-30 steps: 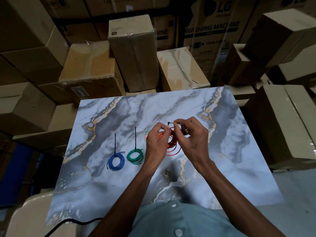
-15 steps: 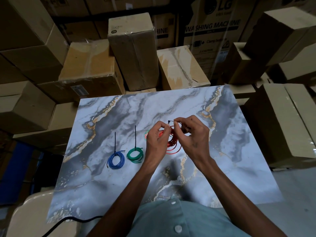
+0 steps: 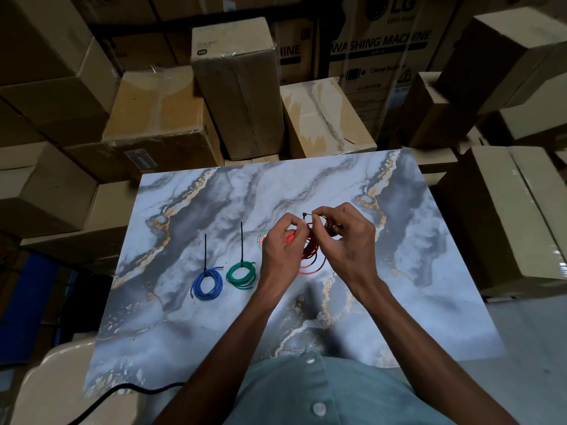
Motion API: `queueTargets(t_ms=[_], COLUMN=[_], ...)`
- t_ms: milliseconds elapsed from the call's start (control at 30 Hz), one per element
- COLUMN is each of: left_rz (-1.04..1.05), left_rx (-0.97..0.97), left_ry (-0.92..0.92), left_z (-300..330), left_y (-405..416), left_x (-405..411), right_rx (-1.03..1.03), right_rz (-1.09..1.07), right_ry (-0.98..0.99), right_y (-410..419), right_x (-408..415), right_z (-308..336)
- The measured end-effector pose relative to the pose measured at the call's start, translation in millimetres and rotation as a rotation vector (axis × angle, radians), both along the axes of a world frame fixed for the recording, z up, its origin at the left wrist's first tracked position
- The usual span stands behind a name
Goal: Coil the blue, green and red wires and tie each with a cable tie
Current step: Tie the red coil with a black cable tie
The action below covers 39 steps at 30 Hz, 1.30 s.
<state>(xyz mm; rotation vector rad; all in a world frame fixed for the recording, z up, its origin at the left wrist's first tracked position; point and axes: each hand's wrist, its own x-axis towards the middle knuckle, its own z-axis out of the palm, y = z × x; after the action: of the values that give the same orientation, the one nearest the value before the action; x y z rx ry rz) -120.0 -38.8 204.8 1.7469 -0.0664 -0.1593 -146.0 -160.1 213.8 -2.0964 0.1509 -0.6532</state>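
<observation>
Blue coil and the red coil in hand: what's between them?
The tied green coil lies between blue coil and red coil on the marble board, head view.

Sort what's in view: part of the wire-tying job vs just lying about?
Job:
- red wire and black cable tie, held by left hand and right hand
- blue coil, already tied
- green coil, already tied

Lying about:
- cardboard boxes stacked behind the marble-pattern tabletop
- round sticker on it
- black cord at the near edge

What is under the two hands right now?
A loose red wire coil hangs below the left hand and right hand, with a black cable tie at the fingertips. The coil's top is covered.
</observation>
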Motion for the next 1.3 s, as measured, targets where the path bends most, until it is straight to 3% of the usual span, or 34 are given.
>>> queueTargets(t_ms=[600,1133,1300], left_rz=[-0.009,-0.106,-0.017], left_rx=[0.140,0.423,0.400], left_ry=[-0.083,-0.360,-0.313], left_z=[-6,-13,-16], left_y=[4,5,9], left_x=[-2,0,6], right_rx=[-0.018,-0.087,-0.031], right_rz=[0.086,0.020,0.092], right_ry=[0.034,0.041,0.043], right_y=[-7,-9,-8], right_x=[0,3,0], right_z=[-4,-9,-11])
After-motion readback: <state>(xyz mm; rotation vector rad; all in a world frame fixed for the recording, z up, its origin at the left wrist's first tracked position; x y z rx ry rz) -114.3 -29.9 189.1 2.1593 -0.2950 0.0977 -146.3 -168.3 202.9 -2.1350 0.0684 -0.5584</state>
